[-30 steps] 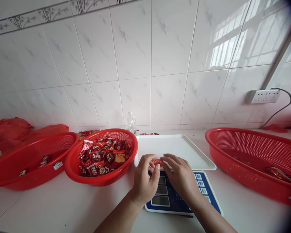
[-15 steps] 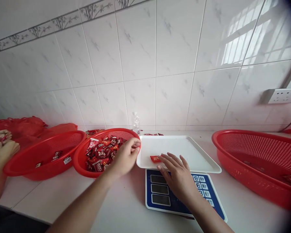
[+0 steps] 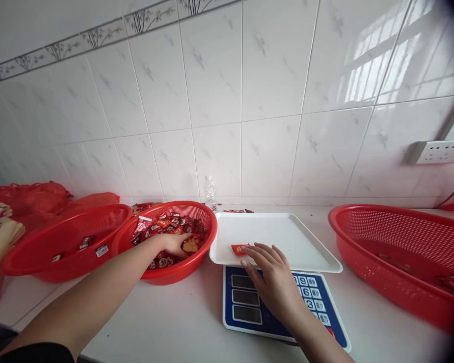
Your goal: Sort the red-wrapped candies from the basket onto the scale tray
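Observation:
My left hand [image 3: 176,245] reaches into a red plastic basket [image 3: 208,241] heaped with small, shiny red snack packets [image 3: 159,222]. Its thumb side lies against a packet with a golden-brown picture [image 3: 191,245]; the other fingers are largely hidden, so whether they grip anything cannot be told. Over the front edge of a white weighing tray [image 3: 265,229] hovers my right hand [image 3: 274,269], open with fingers stretched out. A single red packet [image 3: 239,249] lies on the tray at those fingertips. Below the tray, the blue scale panel [image 3: 245,322] is partly covered by my right hand and forearm.
Another red basket [image 3: 60,229] with few packets stands left, beside another person's hands [image 3: 2,227]. A large red basket [image 3: 378,262] stands right. Behind are a clear bottle [image 3: 210,194], red bags [image 3: 30,196] and a tiled wall; a power strip [image 3: 441,152] is mounted right.
My left hand has moved from the basket's right rim, beside the tray, down and left into the packets. My right hand stays by the single packet.

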`<state>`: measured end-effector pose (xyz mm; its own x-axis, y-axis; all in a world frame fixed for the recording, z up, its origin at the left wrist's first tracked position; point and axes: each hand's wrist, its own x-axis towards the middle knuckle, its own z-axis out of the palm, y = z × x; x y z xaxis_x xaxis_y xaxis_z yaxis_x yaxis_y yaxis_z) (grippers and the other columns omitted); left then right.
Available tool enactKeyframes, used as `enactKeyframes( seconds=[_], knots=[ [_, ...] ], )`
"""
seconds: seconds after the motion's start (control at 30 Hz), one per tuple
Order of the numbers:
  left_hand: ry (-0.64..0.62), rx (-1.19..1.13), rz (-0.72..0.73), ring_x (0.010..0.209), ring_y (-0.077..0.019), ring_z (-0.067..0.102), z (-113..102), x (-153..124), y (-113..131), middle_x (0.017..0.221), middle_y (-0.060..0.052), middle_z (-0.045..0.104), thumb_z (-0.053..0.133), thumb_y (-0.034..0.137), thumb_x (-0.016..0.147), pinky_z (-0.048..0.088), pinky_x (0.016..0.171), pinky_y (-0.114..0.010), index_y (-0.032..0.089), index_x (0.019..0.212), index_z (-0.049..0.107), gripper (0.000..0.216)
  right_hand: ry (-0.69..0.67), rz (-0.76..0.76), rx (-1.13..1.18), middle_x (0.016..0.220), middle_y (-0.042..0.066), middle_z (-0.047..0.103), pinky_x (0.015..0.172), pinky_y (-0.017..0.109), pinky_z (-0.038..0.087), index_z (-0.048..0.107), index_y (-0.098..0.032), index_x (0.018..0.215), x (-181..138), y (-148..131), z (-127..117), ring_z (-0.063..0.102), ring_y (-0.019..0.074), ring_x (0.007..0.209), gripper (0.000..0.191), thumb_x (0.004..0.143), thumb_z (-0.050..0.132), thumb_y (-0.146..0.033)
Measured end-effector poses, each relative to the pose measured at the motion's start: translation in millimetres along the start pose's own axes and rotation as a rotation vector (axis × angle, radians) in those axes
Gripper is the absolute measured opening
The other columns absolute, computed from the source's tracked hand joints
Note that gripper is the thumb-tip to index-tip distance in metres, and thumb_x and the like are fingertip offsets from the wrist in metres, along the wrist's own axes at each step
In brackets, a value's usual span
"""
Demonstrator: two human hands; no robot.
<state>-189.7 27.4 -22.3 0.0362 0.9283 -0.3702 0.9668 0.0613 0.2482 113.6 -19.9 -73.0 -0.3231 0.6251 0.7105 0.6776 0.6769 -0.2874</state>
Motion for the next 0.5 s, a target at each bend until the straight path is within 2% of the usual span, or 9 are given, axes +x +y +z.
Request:
enactKeyframes(
  seconds=[0.1, 0.23, 0.3, 0.43, 0.5],
  knots=[
    [0.021, 0.003, 0.078, 0.112, -0.0318, 0.057, 8, 11, 3, 0.134, -0.008, 0.053, 0.072, 0.04, 0.058, 0.045, 0.086, -0.034, 0.031, 0.135, 0.044, 0.083, 0.0, 0.006, 0.013, 0.109, 0.006, 0.07, 0.096, 0.057, 0.039, 0.064, -0.024, 0.109, 0, 0, 0, 0.059, 0.0281, 0.11, 0.031, 0.095, 0.041, -0.04],
    [0.062, 0.009, 0.055, 0.108, -0.0305, 0.058, 16, 21, 5, 0.127, -0.009, 0.058, 0.071, 0.04, 0.06, 0.045, 0.086, -0.034, 0.03, 0.13, 0.049, 0.074, -0.005, 0.009, 0.029, 0.108, 0.006, 0.07, 0.095, 0.057, 0.04, 0.064, -0.023, 0.109, 1, 1, 0, 0.06, 0.0281, 0.109, 0.03, 0.094, 0.043, -0.038],
    [0.067, 0.018, 0.025, 0.108, -0.0321, 0.058, 18, 22, 3, 0.129, -0.011, 0.057, 0.072, 0.039, 0.058, 0.045, 0.085, -0.036, 0.028, 0.132, 0.046, 0.079, -0.004, 0.012, 0.035, 0.108, 0.007, 0.071, 0.094, 0.056, 0.041, 0.064, -0.023, 0.109, 1, 2, 0, 0.06, 0.0282, 0.107, 0.029, 0.094, 0.043, -0.037],
    [0.073, 0.028, -0.063, 0.109, -0.0398, 0.057, 20, 20, -6, 0.137, -0.023, 0.046, 0.071, 0.044, 0.056, 0.046, 0.08, -0.044, 0.022, 0.143, 0.03, 0.099, 0.005, 0.006, 0.052, 0.106, 0.007, 0.071, 0.093, 0.055, 0.042, 0.064, -0.023, 0.108, 2, 1, -1, 0.061, 0.0275, 0.106, 0.028, 0.094, 0.044, -0.035],
    [0.08, 0.025, -0.068, 0.107, -0.0404, 0.058, 22, 21, -10, 0.132, -0.025, 0.051, 0.072, 0.046, 0.055, 0.046, 0.08, -0.045, 0.018, 0.143, 0.028, 0.102, 0.004, 0.006, 0.06, 0.105, 0.007, 0.071, 0.094, 0.055, 0.042, 0.064, -0.023, 0.108, 2, 0, -2, 0.061, 0.0273, 0.105, 0.027, 0.094, 0.044, -0.034]
  ],
)
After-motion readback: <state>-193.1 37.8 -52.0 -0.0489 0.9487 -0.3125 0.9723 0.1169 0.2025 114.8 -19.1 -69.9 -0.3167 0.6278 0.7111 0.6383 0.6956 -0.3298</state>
